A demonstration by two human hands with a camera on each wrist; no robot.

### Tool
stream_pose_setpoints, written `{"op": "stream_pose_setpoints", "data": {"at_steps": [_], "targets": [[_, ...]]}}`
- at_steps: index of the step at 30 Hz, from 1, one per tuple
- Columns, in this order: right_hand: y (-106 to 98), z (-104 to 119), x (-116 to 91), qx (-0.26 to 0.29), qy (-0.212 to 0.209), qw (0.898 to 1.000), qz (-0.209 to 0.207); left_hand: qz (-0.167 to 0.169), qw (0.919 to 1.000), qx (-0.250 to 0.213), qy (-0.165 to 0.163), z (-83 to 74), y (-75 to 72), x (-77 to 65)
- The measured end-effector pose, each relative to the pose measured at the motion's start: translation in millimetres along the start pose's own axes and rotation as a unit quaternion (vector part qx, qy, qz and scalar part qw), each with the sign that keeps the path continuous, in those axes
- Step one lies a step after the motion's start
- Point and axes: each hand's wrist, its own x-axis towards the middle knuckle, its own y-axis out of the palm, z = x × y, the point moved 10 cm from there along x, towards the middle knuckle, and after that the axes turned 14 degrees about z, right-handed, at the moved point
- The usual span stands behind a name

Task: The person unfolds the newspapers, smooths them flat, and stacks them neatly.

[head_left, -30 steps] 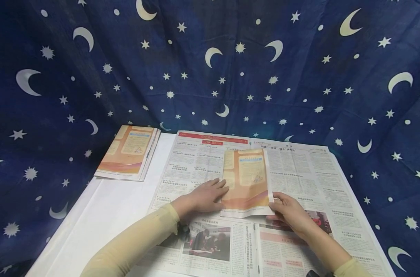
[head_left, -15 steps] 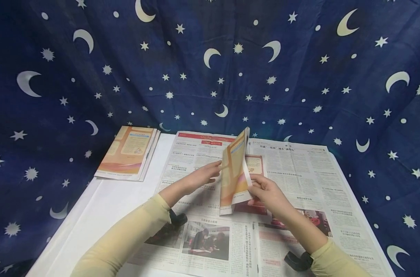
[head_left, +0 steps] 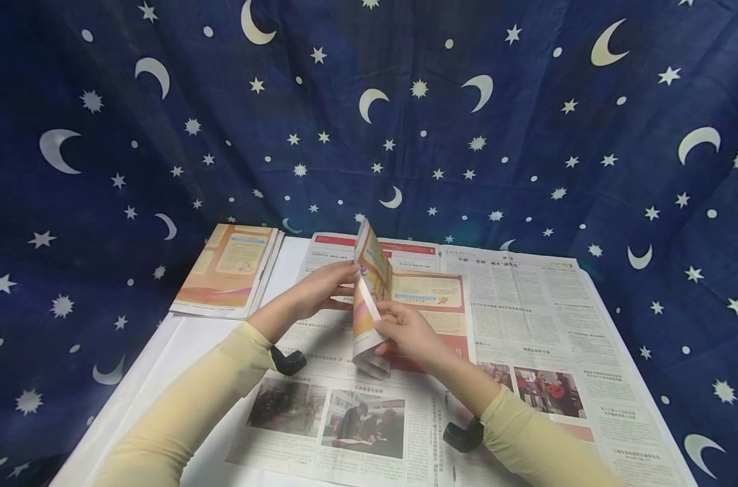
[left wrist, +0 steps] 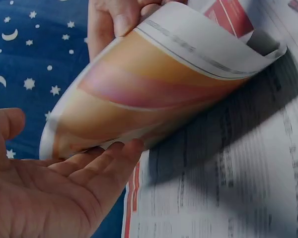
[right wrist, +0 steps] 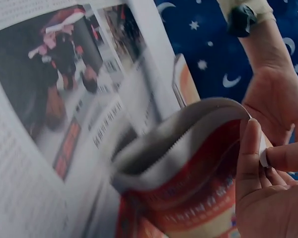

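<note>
A folded newspaper with orange printed pages [head_left: 429,297] lies part-open on the spread newspaper [head_left: 515,304], in the middle of the head view. One half of it stands raised and curves over to the left. My right hand [head_left: 414,335] pinches that half's free edge between thumb and fingers, as the right wrist view shows at the page edge [right wrist: 193,129]. Palm up, my left hand [left wrist: 54,198] has its fingers extended against the orange outer face [left wrist: 159,94] of the raised half. In the head view the left hand [head_left: 320,291] is on its left side.
A stack of similar orange folded newspapers [head_left: 225,270] sits at the back left of the white table [head_left: 204,379]. A dark blue curtain [head_left: 320,95] with moons and stars hangs behind. Black bands are on both wrists.
The folded newspaper lay flat, then its right edge was lifted and swung left, showing inner printed pages. My right hand moved left with it; my left hand came off its cover and shifted left.
</note>
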Motion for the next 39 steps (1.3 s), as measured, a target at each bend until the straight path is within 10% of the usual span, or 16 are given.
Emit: {"op": "stream_pose_setpoints", "data": {"at_steps": [14,31,39], "targets": [[17,-28,14,0.036,-0.001,0.998,0.048,-0.066,0.9957,0.046,-0.045,31.4,-45.8,-9.2],[-140,-52,-84,-0.103,0.086,0.975,-0.18,-0.098,0.9896,0.054,-0.09,76.5,-81.4,-17.7],[-163,-67,-108,-0.051,0.097,0.975,-0.193,-0.108,0.9877,0.068,-0.091,89.6,-83.9,-14.8]]}}
